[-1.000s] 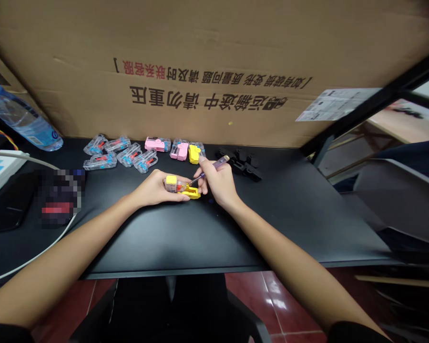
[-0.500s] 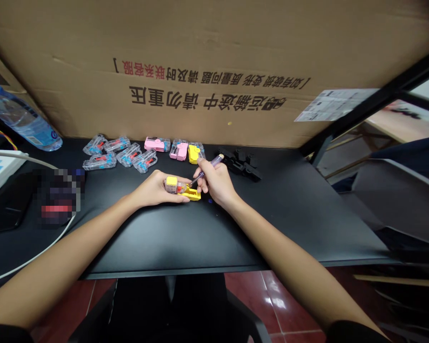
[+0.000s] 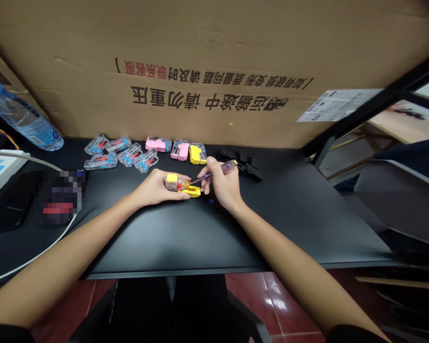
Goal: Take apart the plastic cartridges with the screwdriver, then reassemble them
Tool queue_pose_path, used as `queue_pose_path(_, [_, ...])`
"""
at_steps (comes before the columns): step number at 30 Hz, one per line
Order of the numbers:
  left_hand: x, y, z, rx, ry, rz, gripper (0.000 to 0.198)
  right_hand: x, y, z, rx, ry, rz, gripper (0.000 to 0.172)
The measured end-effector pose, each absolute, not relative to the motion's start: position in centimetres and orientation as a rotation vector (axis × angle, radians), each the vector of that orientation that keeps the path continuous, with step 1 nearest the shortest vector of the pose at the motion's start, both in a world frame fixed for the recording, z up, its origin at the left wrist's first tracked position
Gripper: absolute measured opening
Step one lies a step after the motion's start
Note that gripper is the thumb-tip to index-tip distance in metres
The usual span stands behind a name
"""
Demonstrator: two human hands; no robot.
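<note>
My left hand [image 3: 158, 188] is closed around a small yellow and clear plastic piece [image 3: 190, 191] with a red part inside, held just above the black table. My right hand [image 3: 224, 186] grips a screwdriver [image 3: 218, 171] with a see-through purplish handle. Its shaft points left, and the tip meets the clear and yellow piece near its middle; the exact contact point is too small to tell. Beyond my hands lie a yellow and clear piece [image 3: 198, 154], a pink and clear one [image 3: 180, 150] and another pink one [image 3: 158, 144].
Several clear pieces with red and blue parts [image 3: 100, 161] lie at the back left. Black parts [image 3: 241, 164] sit behind my right hand. A water bottle [image 3: 25, 116], a white power strip [image 3: 3, 169] and a cable are at the left. A cardboard box [image 3: 214, 43] walls the back.
My right hand has shifted slightly right, and the screwdriver has tilted from steep to flatter, its tip still at the yellow and clear piece. My left hand stays in place.
</note>
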State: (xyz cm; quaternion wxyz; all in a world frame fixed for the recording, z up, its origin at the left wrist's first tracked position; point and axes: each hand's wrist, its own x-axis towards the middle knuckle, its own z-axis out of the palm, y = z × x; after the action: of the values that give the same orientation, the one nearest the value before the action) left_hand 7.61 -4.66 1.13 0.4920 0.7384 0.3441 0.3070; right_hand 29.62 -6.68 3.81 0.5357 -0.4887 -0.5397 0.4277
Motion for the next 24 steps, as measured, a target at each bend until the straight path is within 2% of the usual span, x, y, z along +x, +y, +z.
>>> queue_pose_path(3, [7.6, -4.5, 1.1, 1.789, 0.865, 0.786, 0.061, 29.7, -7.0, 4.2, -1.114, -1.274, 1.008, 0.065])
queue_pose_path(12, [7.7, -4.5, 1.0, 1.796, 0.888, 0.792, 0.064, 29.0, -7.7, 4.0, -1.111, -1.33, 1.039, 0.067])
queue_pose_path(24, [7.6, -4.5, 1.1, 1.81, 0.879, 0.798, 0.059, 28.9, -7.7, 3.7, -1.14, -1.336, 1.019, 0.068])
